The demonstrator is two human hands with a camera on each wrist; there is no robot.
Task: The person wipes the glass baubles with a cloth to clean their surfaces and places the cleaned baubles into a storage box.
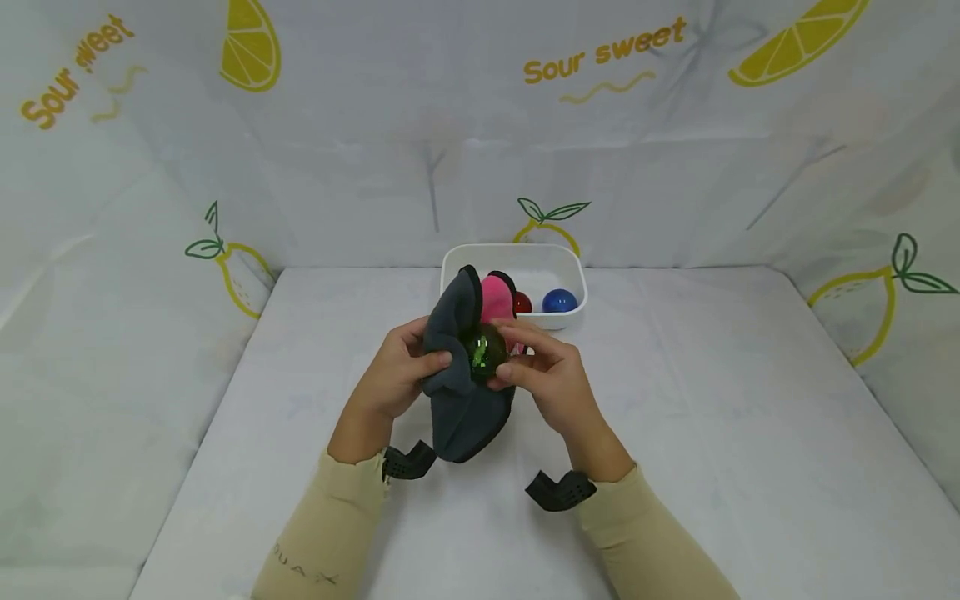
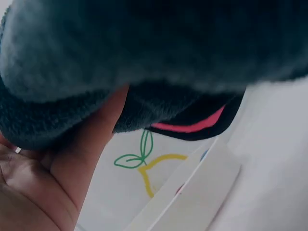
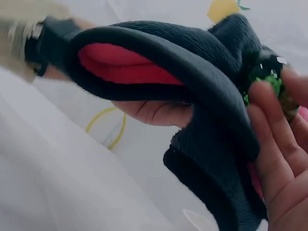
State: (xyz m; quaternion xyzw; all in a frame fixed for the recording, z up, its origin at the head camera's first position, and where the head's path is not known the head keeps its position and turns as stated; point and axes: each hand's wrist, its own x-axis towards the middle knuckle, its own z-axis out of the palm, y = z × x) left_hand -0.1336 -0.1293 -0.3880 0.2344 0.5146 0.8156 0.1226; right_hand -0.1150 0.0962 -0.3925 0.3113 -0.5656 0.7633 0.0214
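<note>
A dark grey-blue plush cloth [image 1: 468,421] with black edging and a pink reverse is held up over the table in the head view. My left hand [image 1: 393,375] grips its left side, thumb on the near face. A shiny green ball [image 1: 486,354] lies against the cloth's middle, and my right hand [image 1: 551,375] pinches it from the right between thumb and fingers. In the right wrist view, green flecks show on the ball [image 3: 265,74] beside the fingertips, and the cloth [image 3: 211,115] folds round it. The left wrist view is mostly filled by plush [image 2: 144,43], with the ball hidden there.
Behind the cloth stands a white plastic box [image 1: 566,322] holding a red ball [image 1: 523,302], partly covered, and a blue ball [image 1: 559,301]. A white sheet covers the table [image 1: 712,417]. A lemon-printed white curtain [image 1: 360,183] hangs behind and at both sides.
</note>
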